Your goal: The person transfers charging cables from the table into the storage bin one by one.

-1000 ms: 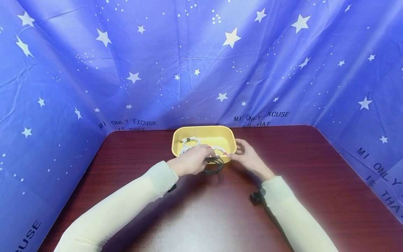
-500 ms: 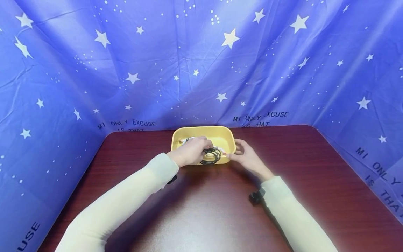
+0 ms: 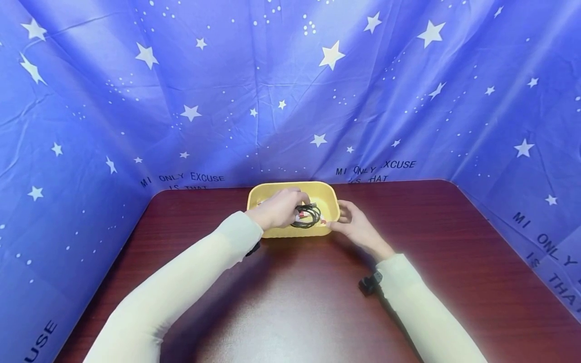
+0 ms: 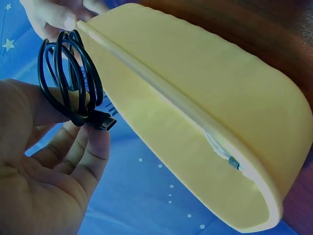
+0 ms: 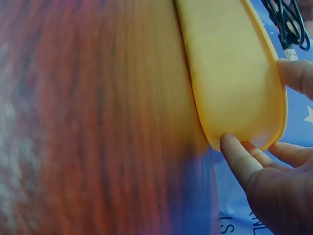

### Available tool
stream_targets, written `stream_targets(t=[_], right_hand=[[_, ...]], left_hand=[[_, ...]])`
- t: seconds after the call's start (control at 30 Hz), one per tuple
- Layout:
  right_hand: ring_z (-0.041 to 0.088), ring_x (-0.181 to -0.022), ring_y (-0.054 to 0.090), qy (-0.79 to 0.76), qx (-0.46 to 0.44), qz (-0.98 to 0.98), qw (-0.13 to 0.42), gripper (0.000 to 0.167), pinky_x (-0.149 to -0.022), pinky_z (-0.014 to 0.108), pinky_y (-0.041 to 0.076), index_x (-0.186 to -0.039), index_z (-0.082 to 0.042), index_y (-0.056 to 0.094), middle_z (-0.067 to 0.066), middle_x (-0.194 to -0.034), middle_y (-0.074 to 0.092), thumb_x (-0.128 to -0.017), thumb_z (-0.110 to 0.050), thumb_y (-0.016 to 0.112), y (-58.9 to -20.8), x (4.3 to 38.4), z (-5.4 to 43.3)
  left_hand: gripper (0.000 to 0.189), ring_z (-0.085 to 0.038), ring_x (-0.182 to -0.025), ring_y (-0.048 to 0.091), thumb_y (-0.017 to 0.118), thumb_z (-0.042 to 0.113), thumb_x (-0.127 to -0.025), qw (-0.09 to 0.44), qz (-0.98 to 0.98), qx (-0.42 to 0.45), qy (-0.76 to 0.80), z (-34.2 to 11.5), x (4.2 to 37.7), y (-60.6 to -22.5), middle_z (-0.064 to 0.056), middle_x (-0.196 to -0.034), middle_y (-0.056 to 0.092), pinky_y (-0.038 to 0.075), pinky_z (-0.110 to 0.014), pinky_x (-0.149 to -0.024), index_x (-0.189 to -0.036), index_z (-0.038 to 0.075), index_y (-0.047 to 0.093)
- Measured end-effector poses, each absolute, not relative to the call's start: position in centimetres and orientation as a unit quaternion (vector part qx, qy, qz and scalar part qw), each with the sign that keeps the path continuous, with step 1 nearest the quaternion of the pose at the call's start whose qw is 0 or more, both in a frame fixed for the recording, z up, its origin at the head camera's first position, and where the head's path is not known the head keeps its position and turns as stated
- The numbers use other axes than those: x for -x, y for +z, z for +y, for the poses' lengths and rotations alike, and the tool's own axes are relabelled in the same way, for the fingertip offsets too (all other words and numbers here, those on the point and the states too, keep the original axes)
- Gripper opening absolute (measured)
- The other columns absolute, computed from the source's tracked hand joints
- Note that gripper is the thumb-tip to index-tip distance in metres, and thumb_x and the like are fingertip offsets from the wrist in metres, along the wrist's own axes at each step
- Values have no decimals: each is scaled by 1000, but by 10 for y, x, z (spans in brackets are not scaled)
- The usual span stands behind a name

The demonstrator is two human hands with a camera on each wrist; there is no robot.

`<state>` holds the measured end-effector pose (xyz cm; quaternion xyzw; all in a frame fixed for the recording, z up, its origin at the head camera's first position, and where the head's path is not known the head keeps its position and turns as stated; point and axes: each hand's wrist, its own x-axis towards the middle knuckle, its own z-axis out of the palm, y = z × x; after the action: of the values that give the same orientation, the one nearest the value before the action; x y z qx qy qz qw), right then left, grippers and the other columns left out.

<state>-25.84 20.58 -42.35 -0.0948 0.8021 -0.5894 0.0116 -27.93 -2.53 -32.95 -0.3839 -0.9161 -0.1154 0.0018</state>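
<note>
My left hand [image 3: 281,207] pinches a coiled black USB cable [image 4: 68,73] between thumb and fingers, its metal plug [image 4: 108,123] sticking out. In the head view the coil hangs over the yellow bin [image 3: 295,232]. White cables with red bits [image 3: 323,221] show inside it, partly hidden behind the left hand and the coil. In the left wrist view a white cable [image 4: 220,147] lies within the bin's wall. My right hand [image 3: 358,227] holds the bin's right end, thumb [image 5: 296,76] at the rim and fingers [image 5: 239,159] against the outer wall.
The bin stands near the back edge of a dark red wooden table [image 3: 290,312]. Behind and on both sides hangs a blue curtain [image 3: 254,75] with white stars. A black wrist camera [image 3: 369,284] sits under the right sleeve.
My left hand has moved away from me and carried the black cable from in front of the bin's near rim to over its inside. The right hand stays at the bin's end.
</note>
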Motion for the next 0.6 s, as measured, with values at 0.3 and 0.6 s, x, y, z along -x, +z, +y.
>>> stream_targets(t=[0.3,0.6], right_hand=[[41,-118,51,-591,96,801,12,79,-97,48,45,-144,2,30,27,-133,49,-80,-13,75,-424,259,207],[40,-119,51,-588,87,804,17,83,-97,47,46,-144,1,29,26,-136,47,-78,-15,77,-425,260,207]], left_hand=[[38,-18,-104,56,59,-5,-81,-6,-914,390,-110,-18,292,-321,-5,-112,61,45,-28,-94,-115,10,65],[41,-19,-98,56,60,-5,-80,6,-920,381,-96,-15,310,-325,-2,-107,59,46,-32,-91,-115,15,66]])
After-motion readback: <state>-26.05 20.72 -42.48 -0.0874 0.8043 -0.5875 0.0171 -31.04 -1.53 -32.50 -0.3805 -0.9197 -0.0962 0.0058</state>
